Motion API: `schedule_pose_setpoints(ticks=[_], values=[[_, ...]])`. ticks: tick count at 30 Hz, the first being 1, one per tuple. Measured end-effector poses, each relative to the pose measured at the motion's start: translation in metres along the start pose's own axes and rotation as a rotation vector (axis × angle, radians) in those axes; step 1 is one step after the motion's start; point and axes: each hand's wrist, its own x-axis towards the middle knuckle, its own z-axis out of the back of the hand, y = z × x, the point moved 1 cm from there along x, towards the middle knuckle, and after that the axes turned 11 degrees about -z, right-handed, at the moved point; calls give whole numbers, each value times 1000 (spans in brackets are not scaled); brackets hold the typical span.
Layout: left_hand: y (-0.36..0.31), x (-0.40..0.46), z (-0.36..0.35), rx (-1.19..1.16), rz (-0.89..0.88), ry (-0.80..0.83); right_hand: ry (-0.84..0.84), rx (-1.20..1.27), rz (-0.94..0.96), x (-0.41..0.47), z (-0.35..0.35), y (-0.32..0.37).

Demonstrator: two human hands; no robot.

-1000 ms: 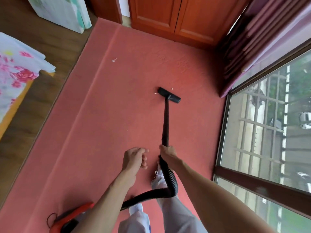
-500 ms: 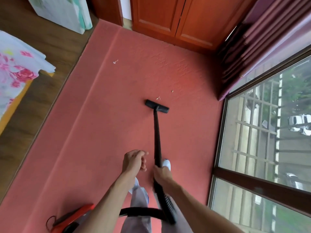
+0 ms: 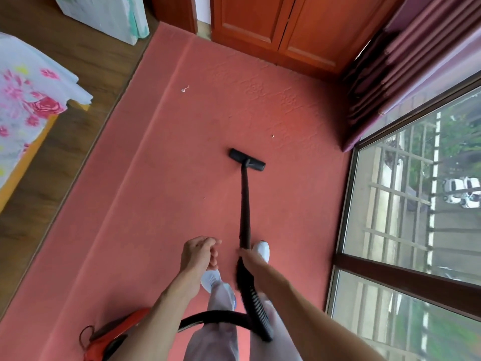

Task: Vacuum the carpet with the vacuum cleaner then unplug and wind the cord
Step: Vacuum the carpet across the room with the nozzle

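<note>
Right hand: wrapped around the lower end of the wand, just where the ribbed hose begins, in front of the white shoe.
Left hand: fingers loosely curled, holding nothing, just left of the wand and apart from it.
Wand: black, straight, slanting up from the right hand to the floor head.
Floor head: black bar lying flat on the carpet, far end of the wand, angled slightly.
Hose: black, ribbed, dropping from the right hand, then looping left across the legs toward the red body.
Vacuum body: red, on the carpet well behind the floor head, partly hidden by the left forearm; thin dark cord loop at its left side.
Carpet: salmon red, wrinkled beyond the floor head.
Scraps: white one far beyond and left of the floor head; tiny one just beyond and right of it.
Window: right of the wand, along the carpet edge.
</note>
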Motion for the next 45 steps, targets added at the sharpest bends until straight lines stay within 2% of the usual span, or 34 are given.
schedule_pose_setpoints(ticks=[2, 4, 8, 14, 17, 20, 27, 31, 36, 41, 45], values=[[-5, 0, -4, 1, -8, 12, 316, 98, -139, -18, -4, -27], [-11, -1, -10, 0, -19, 20, 488, 254, -170, -26, -7, -42], [-19, -1, -18, -28, -27, 18, 522, 564, -69, -15, -20, -31], [-21, 3, -3, -5, -75, -37, 603, 903, 97, 1, -17, 67], [-22, 7, 6, 7, -97, -58, 562, 970, 152, 13, 5, 109], [-26, 12, 7, 19, -99, -60, 486, 934, 148, 23, 35, 111], [-35, 11, -36, 52, -85, 34, 363, 673, -84, 12, 63, -26], [-36, 9, -69, 71, -84, 103, 418, 688, -166, -15, 66, -60], [-40, 8, -97, 109, -109, 145, 336, 736, -83, 2, 73, -21], [-39, 21, -120, 149, -112, 163, 295, 715, -1, 46, 127, 50], [-31, 40, -148, 205, -85, 214, 265, 651, 14, 76, 162, 82]])
